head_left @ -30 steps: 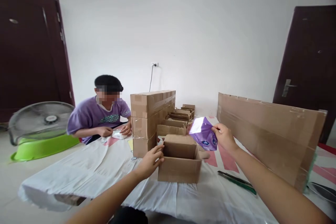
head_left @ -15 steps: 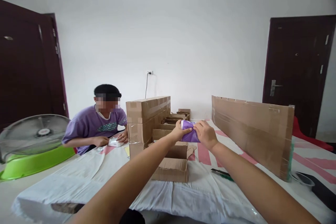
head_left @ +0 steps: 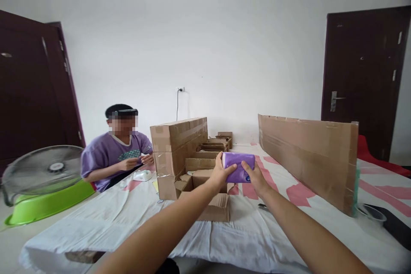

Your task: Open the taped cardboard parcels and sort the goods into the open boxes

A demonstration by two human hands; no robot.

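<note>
A purple plastic-wrapped tissue pack (head_left: 239,162) is held above the table between both my hands. My left hand (head_left: 221,174) grips its left end, the thumb lying across the front face. On the right end, my right hand (head_left: 257,178) closes with its thumb on the same face, close to a small dark blue mark. The fingers behind the pack are hidden. Just under and left of my hands stands an open cardboard box (head_left: 215,206), partly covered by my left forearm. A utility knife (head_left: 262,206) lies on the cloth, mostly hidden by my right forearm.
Stacked cardboard boxes (head_left: 180,139) form a wall at left, with a row of open boxes (head_left: 205,156) beside it. A long cardboard panel (head_left: 308,154) stands at right, near a clear plastic bowl (head_left: 371,212). Across the table, a person (head_left: 115,156) sits by a white object (head_left: 142,175).
The tissue pack has turned so its broad front faces me, and my right hand has shifted from pinching its wrapper to gripping its right end. The person has lifted their hands off the white object.
</note>
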